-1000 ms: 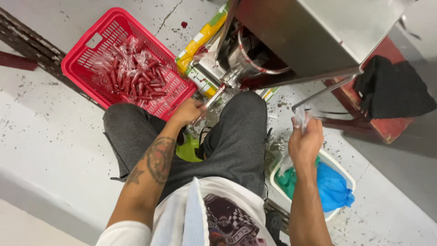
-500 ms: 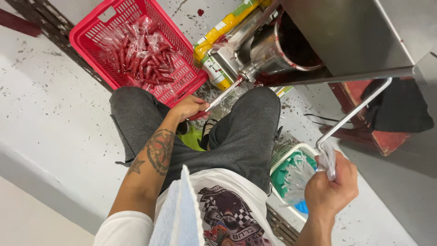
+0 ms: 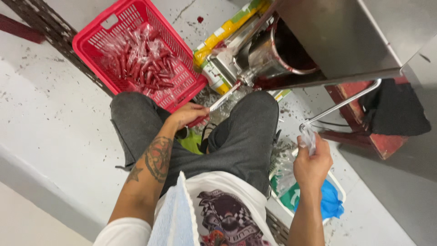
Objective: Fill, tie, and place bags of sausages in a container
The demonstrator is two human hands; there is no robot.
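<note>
Since the earlier frame, little has shifted. A thin filled plastic tube point(image 3: 224, 96) is pinched at its near end by the left hand point(image 3: 189, 115), its long axis running up to the steel filling machine's spout point(image 3: 241, 79). A crumpled clear plastic sleeve point(image 3: 309, 136) is gripped by the right hand point(image 3: 313, 165), right of that spout.

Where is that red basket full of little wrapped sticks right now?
In the head view, the red basket sits on the pale floor at upper left, just beyond the person's left knee and left hand, beside the steel machine.

Basket point(image 3: 182, 86) left of machine point(image 3: 318, 41); tub point(image 3: 337, 191) right (by the knee).
</note>
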